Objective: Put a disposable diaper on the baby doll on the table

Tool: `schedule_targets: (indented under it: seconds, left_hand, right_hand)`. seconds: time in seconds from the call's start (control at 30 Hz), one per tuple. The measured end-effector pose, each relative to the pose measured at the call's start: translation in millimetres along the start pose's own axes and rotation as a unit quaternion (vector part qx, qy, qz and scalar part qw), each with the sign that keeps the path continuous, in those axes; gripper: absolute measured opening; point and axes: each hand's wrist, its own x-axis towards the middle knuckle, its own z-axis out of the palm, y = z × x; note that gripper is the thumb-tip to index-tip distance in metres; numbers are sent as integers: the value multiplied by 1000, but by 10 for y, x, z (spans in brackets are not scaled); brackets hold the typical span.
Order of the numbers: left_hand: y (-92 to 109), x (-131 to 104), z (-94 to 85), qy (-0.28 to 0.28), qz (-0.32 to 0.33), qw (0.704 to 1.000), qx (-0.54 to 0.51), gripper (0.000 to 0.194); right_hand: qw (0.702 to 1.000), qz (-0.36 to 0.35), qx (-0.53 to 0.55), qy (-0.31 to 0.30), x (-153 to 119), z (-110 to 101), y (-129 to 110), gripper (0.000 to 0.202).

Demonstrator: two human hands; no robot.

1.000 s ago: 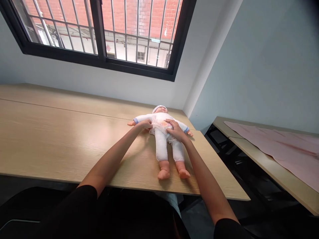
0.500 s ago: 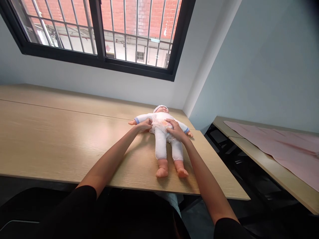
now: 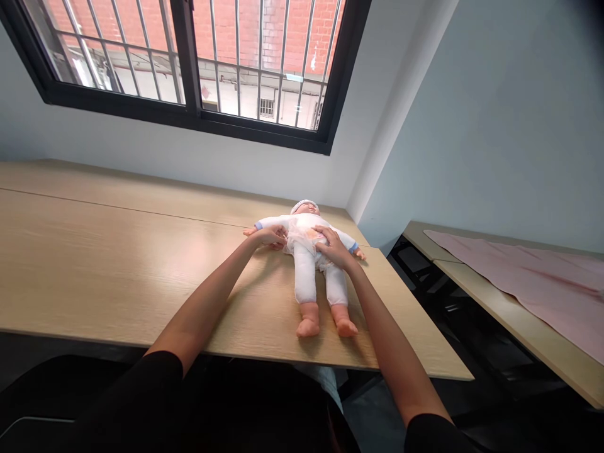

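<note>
A baby doll (image 3: pixel 306 277) in white clothes and a cap lies on its back, its bare feet pointing towards me. Around its hips is a thin, pale diaper (image 3: pixel 302 238) with a faint orange print on the front. At the diaper's left side, my left hand (image 3: pixel 271 236) pinches the edge between thumb and fingers. My right hand (image 3: pixel 336 250) curls over the opposite side of the diaper, thumb below and fingers across the front. The tips of the left fingers are partly hidden by the ruffled edge.
The doll lies on a light wooden table (image 3: pixel 117 264) against the wall below a barred window (image 3: pixel 189 113). Across a gap to the right, a second table (image 3: pixel 453 270) carries a pink cloth (image 3: pixel 528 270). A dark chair (image 3: pixel 61 384) stands at the lower left.
My left hand has shifted slightly to the left and up, drawing the diaper's edge outward a little. My right hand and the doll are almost unmoved.
</note>
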Motion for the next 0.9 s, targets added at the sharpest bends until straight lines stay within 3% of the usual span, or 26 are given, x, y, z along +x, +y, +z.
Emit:
schedule_targets:
  seconds: [0.13,0.33,0.53,0.77,0.9]
  left_hand:
    - [116,-48,-120,6,-48,999,22,39]
    - [360,-185,-357,-28,-103,978,179,34]
    - [571,-388,-447,7,-148,944,296,28]
    - [702,-516,-471,-22,-72,960,270,13]
    - [833,-580,-418,-6,-29,956,291,10]
  right_hand:
    - [1000,0,3,1,-1,2,-9,59]
    - [1000,-3,8,4,-18,1,-18,57]
    - [1000,-4,0,0,-15,-3,-7,57]
    - [1000,-15,-8,3,5,12,50,58]
    - [999,-25,-23,15,-8,17,43,53]
